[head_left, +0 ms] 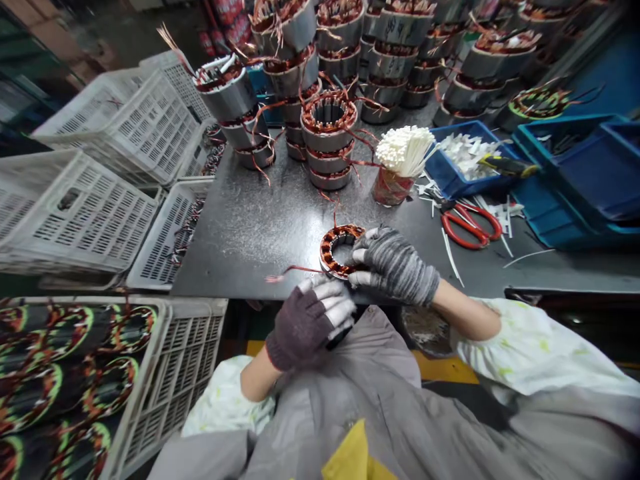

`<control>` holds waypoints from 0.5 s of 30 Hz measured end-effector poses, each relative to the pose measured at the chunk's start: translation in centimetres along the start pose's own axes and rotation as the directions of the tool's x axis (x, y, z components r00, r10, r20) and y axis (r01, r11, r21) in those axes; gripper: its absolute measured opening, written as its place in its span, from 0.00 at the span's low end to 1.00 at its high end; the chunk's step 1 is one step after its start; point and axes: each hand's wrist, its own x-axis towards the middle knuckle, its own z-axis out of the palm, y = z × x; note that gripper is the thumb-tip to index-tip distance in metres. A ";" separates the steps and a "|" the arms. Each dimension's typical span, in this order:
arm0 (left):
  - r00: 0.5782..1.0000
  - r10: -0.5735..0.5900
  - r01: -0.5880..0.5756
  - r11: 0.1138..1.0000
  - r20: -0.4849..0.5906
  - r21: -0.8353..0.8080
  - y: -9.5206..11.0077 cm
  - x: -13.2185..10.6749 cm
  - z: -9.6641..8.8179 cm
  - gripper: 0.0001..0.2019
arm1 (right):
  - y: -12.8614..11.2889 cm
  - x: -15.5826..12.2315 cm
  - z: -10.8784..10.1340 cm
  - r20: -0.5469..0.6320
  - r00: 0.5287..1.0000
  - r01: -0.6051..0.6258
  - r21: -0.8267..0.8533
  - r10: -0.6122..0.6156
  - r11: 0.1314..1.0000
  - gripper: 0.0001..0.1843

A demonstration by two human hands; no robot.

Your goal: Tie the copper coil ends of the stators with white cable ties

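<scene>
A motor stator (338,249) with copper windings lies flat near the front edge of the dark workbench (250,227). My right hand (395,265), in a grey striped glove, rests on its right rim with fingers curled over it. My left hand (310,321), in a dark glove with white fingertips, is just below the bench edge near my lap, fingers bent; what they hold, if anything, is hidden. A thin copper lead (290,271) trails left from the stator.
Stacks of wound stators (327,137) stand at the back. A cup of white ties (400,163), red scissors (470,223) and blue bins (575,173) sit to the right. White crates (100,167) stand left; one crate (65,373) holds several stators.
</scene>
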 end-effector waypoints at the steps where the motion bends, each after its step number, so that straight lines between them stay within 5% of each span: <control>1: 0.996 0.075 -0.079 0.991 0.038 0.111 -0.1 0.6 0.1 0.14 | 0.0 0.1 0.1 -0.025 0.999 0.021 0.003 -0.021 1.000 0.20; 4: 0.997 0.069 -0.077 0.959 0.038 0.273 -1.7 3.1 0.8 0.19 | -0.6 -0.4 0.8 -0.165 0.983 0.066 -0.048 -0.073 0.997 0.18; 9: 0.993 -0.010 -0.012 0.983 0.121 0.181 -3.6 4.9 1.3 0.15 | 0.0 -6.7 1.7 -0.332 0.938 0.036 -0.198 -0.102 0.980 0.12; 13: 0.995 -0.067 0.048 0.969 0.068 0.244 -3.1 5.1 1.8 0.13 | 4.7 -13.0 1.7 -0.208 0.964 -0.215 -0.234 0.167 0.948 0.15; 15: 0.997 -0.074 0.070 0.952 0.001 0.299 -3.2 5.6 2.2 0.12 | 7.3 -14.3 0.9 -0.238 0.909 -0.405 -0.305 0.343 0.862 0.17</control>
